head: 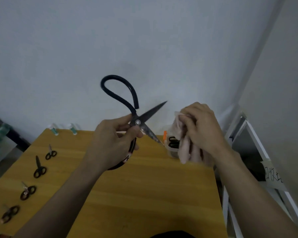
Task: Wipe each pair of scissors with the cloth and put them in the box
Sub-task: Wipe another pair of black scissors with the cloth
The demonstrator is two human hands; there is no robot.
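1. A large pair of black scissors is held up above the counter by the left hand; the fingers and thumb are curled around the lower handle loop and pinch near the pivot screw.
2. The blades are spread open – one points up and to the right, the other down and to the right, toward the box.
3. A pale pink cloth is gripped by the right hand, with the fingers closed on it; the cloth hangs just in front of the box.
4. The clear box, with an orange clip on its edge, is placed at the far right of the counter; black scissor handles are seen inside it.
5. Four small pairs of black scissors are laid in a row along the left side of the counter, apart from each other.
6. Two small white and green tubes are seen at the far edge, by the wall.
7. A paper label with handwritten characters is seen at the right – the writing cannot be read clearly.
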